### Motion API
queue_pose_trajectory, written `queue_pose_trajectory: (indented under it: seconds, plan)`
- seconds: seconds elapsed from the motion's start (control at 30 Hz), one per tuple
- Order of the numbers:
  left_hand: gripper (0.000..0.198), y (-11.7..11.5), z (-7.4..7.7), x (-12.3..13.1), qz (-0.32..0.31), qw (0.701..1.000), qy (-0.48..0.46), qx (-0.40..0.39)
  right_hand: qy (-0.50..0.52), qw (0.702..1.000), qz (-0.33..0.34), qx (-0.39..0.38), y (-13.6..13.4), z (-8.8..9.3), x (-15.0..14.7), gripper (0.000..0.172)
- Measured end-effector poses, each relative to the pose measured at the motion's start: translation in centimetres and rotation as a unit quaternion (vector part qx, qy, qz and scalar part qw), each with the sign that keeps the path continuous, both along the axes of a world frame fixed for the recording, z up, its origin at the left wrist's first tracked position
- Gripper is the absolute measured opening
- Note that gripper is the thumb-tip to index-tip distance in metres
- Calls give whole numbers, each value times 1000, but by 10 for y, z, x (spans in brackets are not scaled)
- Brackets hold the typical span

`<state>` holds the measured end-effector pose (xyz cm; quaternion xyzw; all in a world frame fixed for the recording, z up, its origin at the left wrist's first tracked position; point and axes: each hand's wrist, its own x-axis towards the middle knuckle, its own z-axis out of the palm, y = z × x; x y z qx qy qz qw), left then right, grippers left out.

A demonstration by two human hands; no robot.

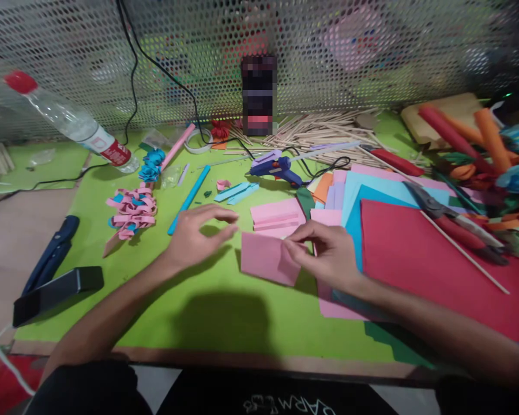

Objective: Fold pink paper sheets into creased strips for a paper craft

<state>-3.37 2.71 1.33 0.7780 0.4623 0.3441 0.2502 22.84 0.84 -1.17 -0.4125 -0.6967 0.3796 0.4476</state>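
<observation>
Between thumb and fingers, my right hand (324, 251) pinches the upper right part of a small pink sheet of paper (262, 257), held just over the green tabletop. My left hand (203, 233) hovers to the left of that sheet, thumb and fingers curved apart with nothing between them. Just behind the sheet lie more pink paper pieces (279, 213), some folded into strips. A blue glue gun (277, 169) rests farther back, and light blue paper strips (237, 193) lie left of the pink pieces.
Stacked coloured sheets (432, 253) lie at right, with pliers (454, 222) on top. Many thin sticks (311, 129) are piled behind, near a phone (259, 95). At left stand or lie a tilted bottle (86, 132), a pink-blue paper decoration (134, 210), a stapler (52, 251) and a black box-shaped object (58, 294).
</observation>
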Motion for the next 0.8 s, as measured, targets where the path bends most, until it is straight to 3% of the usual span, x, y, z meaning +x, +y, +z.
queue_pose_trajectory:
  seconds: [0.07, 0.13, 0.23, 0.37, 0.6, 0.73, 0.8]
  plan:
    - [17, -15, 0, 13, -99, 994, -1, 42, -18, 998, 55, 12, -9, 0, -5, 8]
    - [13, -30, 0, 25, -147, 989, -6, 33, -40, 994, 98, 21, -19, 0, -10, 6]
    - [7, -44, -1, 34, -126, 991, -1, 37, -68, 990, 117, 38, -28, 1, -15, 8]
    - [5, -43, 0, 33, -112, 993, 12, 25, -65, 993, 93, 32, -30, 5, -15, 9]
    - [9, -18, 8, 13, -82, 994, 21, -71, -35, 998, 42, 16, -21, 16, -8, 9]
    - [5, 2, 3, -2, 0, 997, 62, -36, 26, 1000, -12, -10, -15, 22, -4, 11]
    - [7, 6, 1, -4, 30, 995, 17, -93, 46, 998, -14, -43, -14, 20, -5, 11]
